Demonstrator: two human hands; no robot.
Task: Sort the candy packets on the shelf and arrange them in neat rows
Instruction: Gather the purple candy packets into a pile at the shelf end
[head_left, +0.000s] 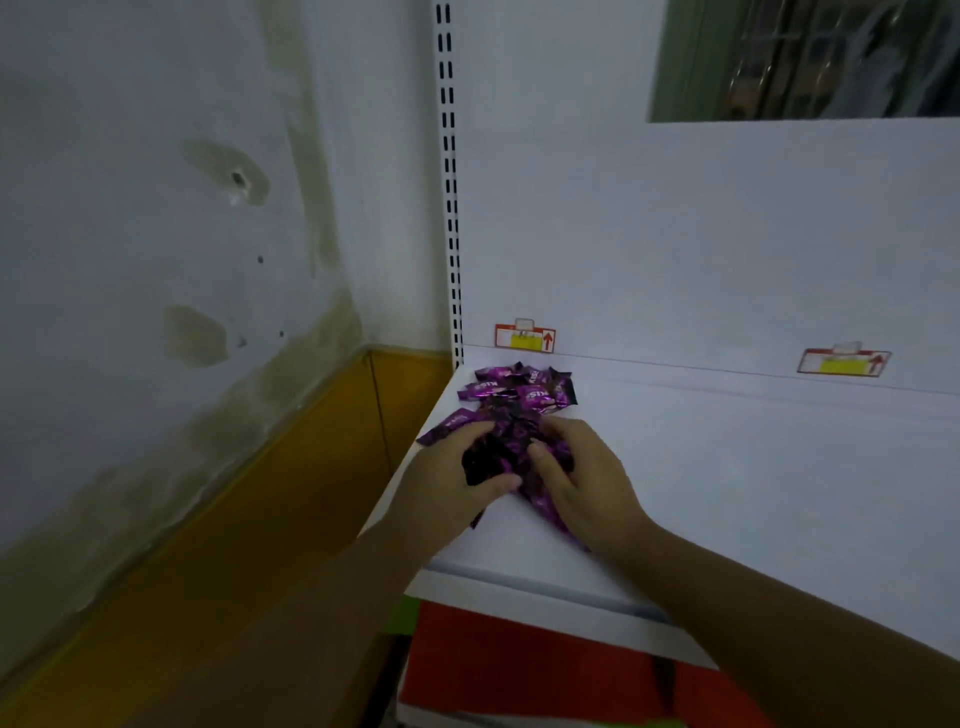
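Because the purple candy packets (519, 395) lie heaped by the left edge of the shelf (727, 467), your left hand (452, 467) and right hand (587, 483) curl their fingers round them, likely to gather them.

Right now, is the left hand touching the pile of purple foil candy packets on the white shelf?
Touching. In the head view the left hand curls its fingers round the pile of purple foil candy packets.

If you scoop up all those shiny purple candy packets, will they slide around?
Probably. The purple candy packets look glossy and lie in a loose heap, so some may slip out between the left hand and right hand. They seem small and light, and the white shelf looks smooth, so a push would likely scatter them.
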